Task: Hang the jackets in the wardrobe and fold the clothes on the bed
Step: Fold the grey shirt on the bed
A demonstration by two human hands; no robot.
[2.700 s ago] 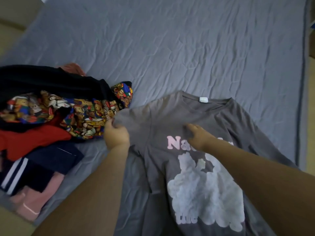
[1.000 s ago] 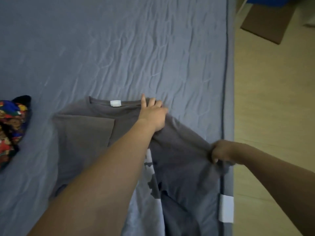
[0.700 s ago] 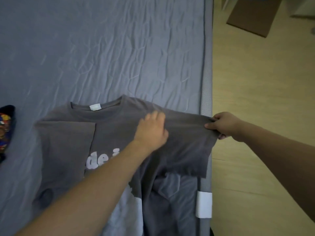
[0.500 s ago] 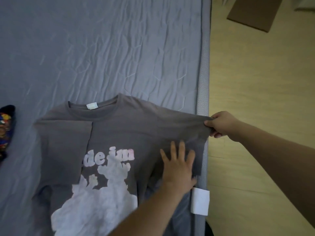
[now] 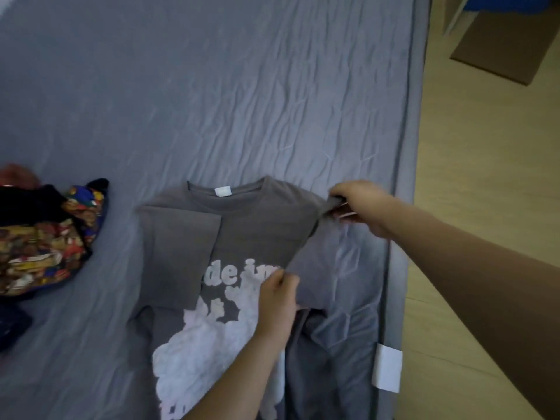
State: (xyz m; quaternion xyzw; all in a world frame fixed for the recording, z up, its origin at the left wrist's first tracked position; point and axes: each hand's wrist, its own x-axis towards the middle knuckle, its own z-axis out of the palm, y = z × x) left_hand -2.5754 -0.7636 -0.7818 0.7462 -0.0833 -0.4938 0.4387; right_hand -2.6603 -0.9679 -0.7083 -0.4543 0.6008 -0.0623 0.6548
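Note:
A grey T-shirt with a pale print lies face up on the bed, collar away from me. Its left sleeve is folded in over the chest. My right hand pinches the shoulder end of the right sleeve, lifted slightly above the sheet. My left hand grips the lower edge of that same sleeve, over the printed letters. The sleeve is doubled inward between both hands.
The grey-blue bed sheet is wrinkled. A heap of clothes, dark and bright-patterned, sits at the left. The bed's right edge carries a white tag. Beyond it is wooden floor with a brown cardboard piece.
The right sleeve was stretched out to the bed's edge; now my right hand has brought it inward. My left hand has gone from pressing flat on the shirt to gripping the sleeve.

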